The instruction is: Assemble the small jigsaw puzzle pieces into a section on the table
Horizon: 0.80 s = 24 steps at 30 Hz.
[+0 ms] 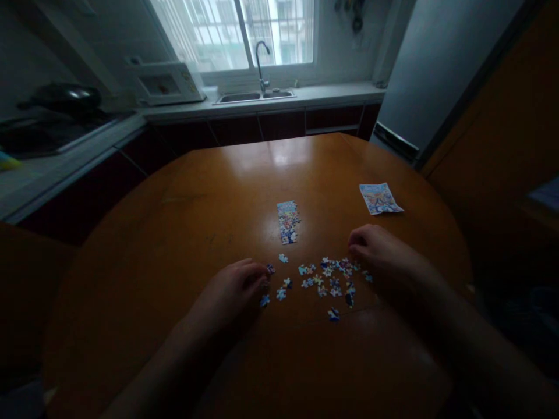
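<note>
My left hand (238, 283) is low over the wooden table, its fingers curled. A dark puzzle piece (271, 269) shows right at its fingertips, and a blue piece (264, 301) lies just below them. My right hand (373, 247) is closed at the right end of a scattered heap of loose puzzle pieces (335, 286). Whatever its fingers may hold is hidden. Beyond the heap lies a joined strip of puzzle (288, 224), straight along its left side and jagged on the right. A single pale piece (283, 258) rests between the strip and my left hand.
A creased picture sheet (379, 199) lies at the right of the round-cornered table (209, 192). Past the far edge are a counter with a sink (240, 98) and a microwave (161, 84). A pan (65, 98) sits on the stove at left; a fridge (441, 70) stands right.
</note>
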Each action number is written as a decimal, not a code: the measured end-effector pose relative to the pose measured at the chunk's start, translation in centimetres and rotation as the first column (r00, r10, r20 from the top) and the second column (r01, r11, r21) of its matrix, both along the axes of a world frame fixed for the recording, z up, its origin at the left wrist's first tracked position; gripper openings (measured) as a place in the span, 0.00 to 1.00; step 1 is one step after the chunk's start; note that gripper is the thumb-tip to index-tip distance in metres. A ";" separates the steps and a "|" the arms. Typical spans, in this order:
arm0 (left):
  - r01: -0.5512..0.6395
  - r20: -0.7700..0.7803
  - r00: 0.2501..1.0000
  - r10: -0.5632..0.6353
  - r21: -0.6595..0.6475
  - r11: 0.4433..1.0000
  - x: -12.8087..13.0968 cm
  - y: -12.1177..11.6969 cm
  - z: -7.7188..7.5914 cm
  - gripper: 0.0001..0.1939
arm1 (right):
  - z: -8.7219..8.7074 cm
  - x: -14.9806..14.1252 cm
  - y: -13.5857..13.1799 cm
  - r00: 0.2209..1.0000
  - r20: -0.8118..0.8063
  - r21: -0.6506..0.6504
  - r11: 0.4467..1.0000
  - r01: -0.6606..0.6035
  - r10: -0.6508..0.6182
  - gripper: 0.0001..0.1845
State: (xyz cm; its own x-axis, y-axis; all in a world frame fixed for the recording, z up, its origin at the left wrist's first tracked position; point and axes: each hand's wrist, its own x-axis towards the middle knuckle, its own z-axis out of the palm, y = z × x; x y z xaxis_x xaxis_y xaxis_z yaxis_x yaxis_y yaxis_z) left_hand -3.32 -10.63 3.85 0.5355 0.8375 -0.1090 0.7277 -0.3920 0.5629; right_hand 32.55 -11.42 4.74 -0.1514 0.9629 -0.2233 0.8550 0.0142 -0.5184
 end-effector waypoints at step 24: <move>-0.027 0.031 0.999 0.026 0.015 1.000 0.0 -0.1 -1.3 0.09 | -0.2 -1.1 -0.3 0.996 0.082 0.010 1.000 0.030 -0.031 0.10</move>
